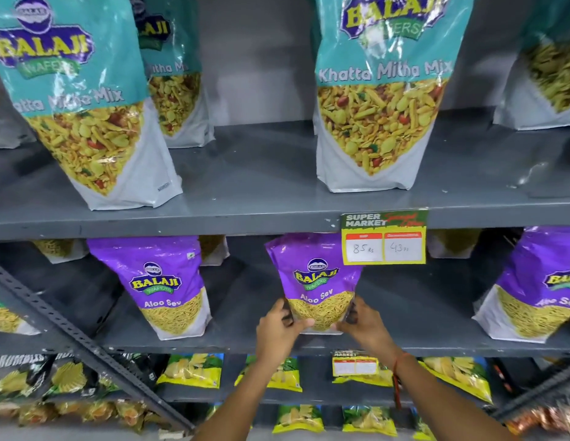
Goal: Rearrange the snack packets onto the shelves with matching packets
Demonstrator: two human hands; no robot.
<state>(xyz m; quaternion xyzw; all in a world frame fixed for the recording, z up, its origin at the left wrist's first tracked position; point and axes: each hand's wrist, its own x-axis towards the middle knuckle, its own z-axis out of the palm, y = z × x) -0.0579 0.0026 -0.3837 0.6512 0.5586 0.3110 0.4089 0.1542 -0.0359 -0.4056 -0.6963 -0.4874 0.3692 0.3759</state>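
Observation:
A purple Aloo Sev packet (314, 275) stands on the middle grey shelf (245, 343), under a price tag. My left hand (279, 329) grips its lower left corner and my right hand (361, 323) grips its lower right corner. Two more purple Aloo Sev packets stand on the same shelf, one to the left (162, 281) and one at the far right (538, 291). On the upper shelf (245, 218) stand teal Khatta Mitha Mix packets, one at left (76, 90), one behind it (174, 74) and one right of centre (380, 90).
A yellow price tag (384, 238) hangs from the upper shelf's front edge. A grey diagonal brace (70, 329) crosses the lower left. Lower shelves hold yellow-green packets (191, 370) and black packets (25, 377). Another teal packet (551, 68) sits at upper right.

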